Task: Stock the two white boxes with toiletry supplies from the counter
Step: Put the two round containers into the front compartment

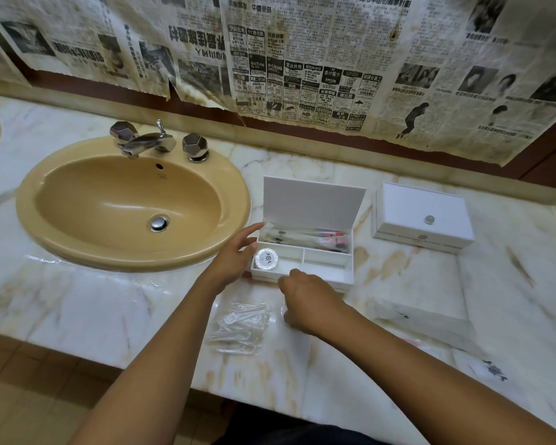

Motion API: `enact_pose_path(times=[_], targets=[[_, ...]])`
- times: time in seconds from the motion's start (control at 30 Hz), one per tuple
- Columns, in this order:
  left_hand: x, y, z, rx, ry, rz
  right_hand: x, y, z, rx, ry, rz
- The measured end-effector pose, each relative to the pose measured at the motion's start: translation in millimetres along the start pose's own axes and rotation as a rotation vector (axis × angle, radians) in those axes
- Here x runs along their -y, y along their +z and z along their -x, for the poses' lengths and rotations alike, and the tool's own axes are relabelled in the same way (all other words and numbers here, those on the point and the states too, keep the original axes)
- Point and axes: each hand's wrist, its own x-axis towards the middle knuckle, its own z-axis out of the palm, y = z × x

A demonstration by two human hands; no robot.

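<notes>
Left hand (235, 255) rests open-fingered against the open white compartmented box (305, 248); right hand (305, 301) hovers knuckles-up over the marble tabletop (109, 303) — its grip hidden — beside blurred clear-wrapped picks (238, 327).

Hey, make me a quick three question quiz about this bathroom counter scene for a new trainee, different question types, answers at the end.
1. True or false: the second white box, right of the open white box, has its lid shut.
2. Multiple choice: the round white tin sits in which compartment of the open box? A) long rear one B) front left C) front right
3. Fill in: the clear packet of floss picks lies on the marble ____, in front of the open box.

Key: 1 true; 2 B; 3 counter.
</notes>
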Motion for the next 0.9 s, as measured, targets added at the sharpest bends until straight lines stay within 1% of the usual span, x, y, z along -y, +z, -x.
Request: enact_pose_path(times=[0.13,0.23,0.33,0.53,0.9], targets=[[1,0,1,0.005,-0.002,0.01,-5,-20,-13,-0.205,0.026,-0.04],[1,0,0,0.008,-0.004,0.016,-13,-27,-28,-0.283,0.075,-0.081],[2,0,0,0.009,0.01,0.008,-18,-28,-41,-0.272,0.109,-0.077],[4,-1,-1,0.009,0.032,0.014,-21,-22,-56,-0.171,0.158,-0.064],[7,-1,-4,0.004,0.032,0.011,-26,-14,-64,-0.103,0.188,-0.026]])
